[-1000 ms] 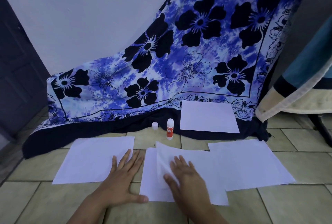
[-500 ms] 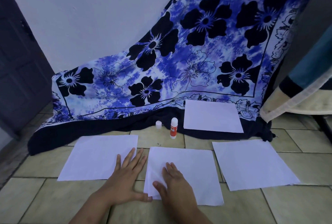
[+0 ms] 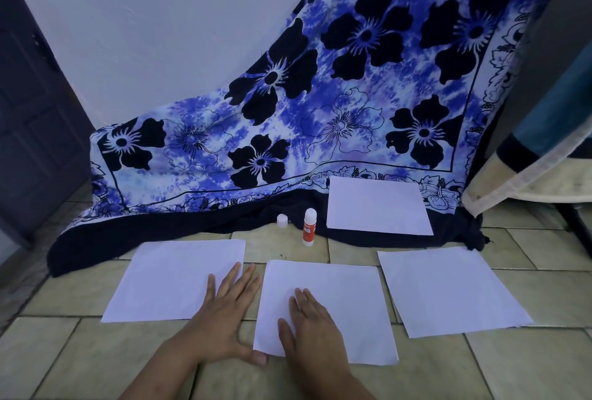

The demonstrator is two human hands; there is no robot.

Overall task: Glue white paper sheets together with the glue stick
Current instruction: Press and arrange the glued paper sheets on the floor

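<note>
Several white paper sheets lie on the tiled floor. The middle sheet (image 3: 346, 297) lies flat under my right hand (image 3: 310, 326), palm down on its near left part. My left hand (image 3: 224, 313) rests flat, fingers spread, across the right edge of the left sheet (image 3: 166, 278), its thumb touching the middle sheet's near left corner. A right sheet (image 3: 448, 287) lies apart. A fourth sheet (image 3: 378, 204) sits on the cloth's dark hem. The glue stick (image 3: 309, 226) stands upright and uncapped beyond the middle sheet, its white cap (image 3: 282, 220) just to its left.
A blue floral cloth (image 3: 320, 104) hangs down the wall onto the floor behind the sheets. A dark door (image 3: 28, 111) stands at the left. Bedding or fabric (image 3: 544, 149) hangs at the right edge. Beige tiles (image 3: 96, 361) surround the sheets.
The raised upper sheet in the middle has been pressed down flat onto the sheet beneath. My right hand slid toward the near left of it. The view shifted slightly.
</note>
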